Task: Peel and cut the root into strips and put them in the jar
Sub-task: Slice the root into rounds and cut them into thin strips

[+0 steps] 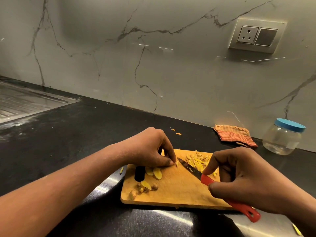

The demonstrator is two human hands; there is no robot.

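Note:
On a wooden cutting board my left hand pinches a small yellow root piece against the wood. My right hand grips a red-handled knife, its dark blade pointing up-left toward that piece. A pile of cut yellow strips lies at the board's far edge, behind the blade. Peeled root slices and brown peel scraps sit on the board's left part. The clear jar with a blue lid stands closed at the right, by the wall.
A folded orange checked cloth lies left of the jar. A steel sink drainboard is at the far left. The black counter carries stray root bits behind the board. A wall socket is above.

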